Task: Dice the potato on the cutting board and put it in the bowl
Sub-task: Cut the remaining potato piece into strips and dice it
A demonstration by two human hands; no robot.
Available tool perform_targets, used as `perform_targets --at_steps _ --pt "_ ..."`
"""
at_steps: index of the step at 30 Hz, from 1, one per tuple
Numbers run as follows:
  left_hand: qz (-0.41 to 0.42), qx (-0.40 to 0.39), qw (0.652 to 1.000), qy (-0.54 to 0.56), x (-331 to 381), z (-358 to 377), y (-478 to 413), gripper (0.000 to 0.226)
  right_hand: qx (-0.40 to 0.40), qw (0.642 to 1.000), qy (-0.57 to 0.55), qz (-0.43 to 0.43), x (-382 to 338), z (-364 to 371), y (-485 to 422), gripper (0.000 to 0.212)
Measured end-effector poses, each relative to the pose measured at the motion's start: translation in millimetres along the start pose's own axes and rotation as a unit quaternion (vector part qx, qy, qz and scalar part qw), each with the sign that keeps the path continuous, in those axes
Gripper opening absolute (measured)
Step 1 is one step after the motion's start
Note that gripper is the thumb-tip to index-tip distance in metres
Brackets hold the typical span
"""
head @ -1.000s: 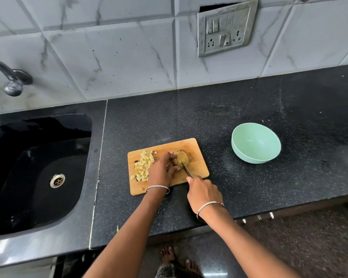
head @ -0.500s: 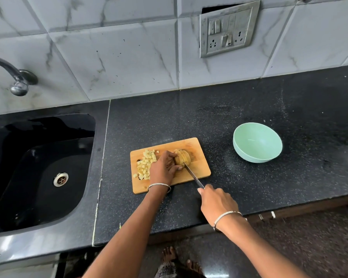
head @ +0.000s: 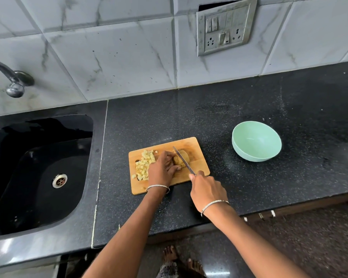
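1. Counter (head: 209, 121), black; sink (head: 38, 177) at 9 o'clock.
2. Cutting board (head: 197, 167), centre.
3. Bowl (head: 255, 155), 2 o'clock from the board; I see nothing in it.
4. Left hand (head: 161, 167) curled over potato (head: 186, 155), board's 1 o'clock.
5. Right hand (head: 207, 187) gripping knife (head: 184, 161), blade across potato.
6. Diced pieces (head: 144, 165), board's 9 o'clock.

Risk, I judge: fingertips lie beside the blade, and a rolling potato could send it into them.

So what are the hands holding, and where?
The right hand grips the knife by its handle; the left hand holds the potato by its left side.
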State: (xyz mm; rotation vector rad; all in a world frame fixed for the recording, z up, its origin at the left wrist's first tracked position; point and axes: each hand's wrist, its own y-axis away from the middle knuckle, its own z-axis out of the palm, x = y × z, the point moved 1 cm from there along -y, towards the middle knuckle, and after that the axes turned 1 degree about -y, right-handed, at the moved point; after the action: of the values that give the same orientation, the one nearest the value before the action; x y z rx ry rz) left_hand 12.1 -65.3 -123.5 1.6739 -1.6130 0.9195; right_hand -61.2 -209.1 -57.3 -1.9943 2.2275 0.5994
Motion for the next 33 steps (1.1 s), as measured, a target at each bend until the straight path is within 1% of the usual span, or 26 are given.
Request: perform_targets --at_steps 8,15,19,24,33 --pt "0.001 0.003 1.000 -0.010 -5 1 -2 0.042 -0.008 1.000 0.019 -0.002 -9 11 -3 0.035" --pt "0.007 -0.003 1.000 -0.019 -6 1 -2 0.032 -0.006 0.998 0.060 -0.008 -16 14 -11 0.031" --pt "0.016 -0.006 1.000 -0.022 -5 0 -2 0.030 -0.006 0.999 0.036 -0.005 -22 15 -22 0.033" --pt "0.027 0.001 0.998 -0.054 -7 1 -5 0.031 -0.022 1.000 -0.002 -0.001 -29 17 -40 0.039" --pt "0.010 -0.014 1.000 -0.011 -6 0 -8 0.027 -0.042 0.999 -0.011 0.019 -17 28 -34 0.036"
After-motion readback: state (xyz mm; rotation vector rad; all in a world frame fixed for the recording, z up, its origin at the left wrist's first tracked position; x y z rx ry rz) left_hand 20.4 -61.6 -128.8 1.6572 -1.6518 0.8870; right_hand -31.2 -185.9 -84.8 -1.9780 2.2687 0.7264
